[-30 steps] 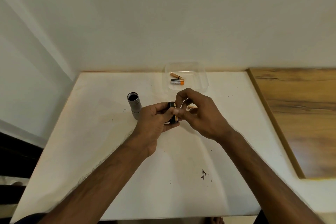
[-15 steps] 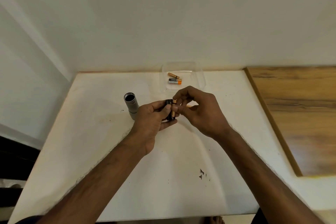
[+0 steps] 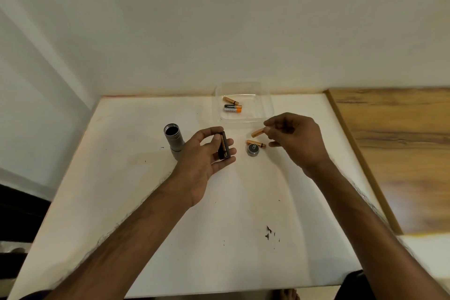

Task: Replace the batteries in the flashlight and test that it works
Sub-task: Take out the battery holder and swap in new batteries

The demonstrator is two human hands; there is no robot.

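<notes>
Battery swap is midway, by my reading: the flashlight body [image 3: 174, 138] is lying open-ended on the white table [image 3: 146, 214], partly behind the left hand, and its grey end cap [image 3: 253, 149] is sitting loose on the table between the two hands.

The left hand [image 3: 207, 153] is cradling the dark battery holder [image 3: 224, 145], thumb curled over one side and fingers closed under the other, a firm but light hold. At least one copper-coloured cell appears seated in it; how many slots are filled I cannot tell.

The right hand [image 3: 295, 140] is pinching a copper-coloured battery [image 3: 257, 132] between thumb and forefinger tips, the remaining fingers loosely curled, the cell pointing toward the holder but well apart from it. Whether this cell is going in or has come out is not readable.

Another copper battery [image 3: 255, 143] is lying on the table, touching or just beside the end cap.

Next move, as I judge it: aligning the pinched cell with an empty slot, polarity matched, and pressing it home while the left hand is steadying the holder.

The clear plastic tray [image 3: 265, 105] at the far edge is holding two batteries: one copper [image 3: 230, 100], one black-and-orange [image 3: 233, 108], lying close together.
</notes>
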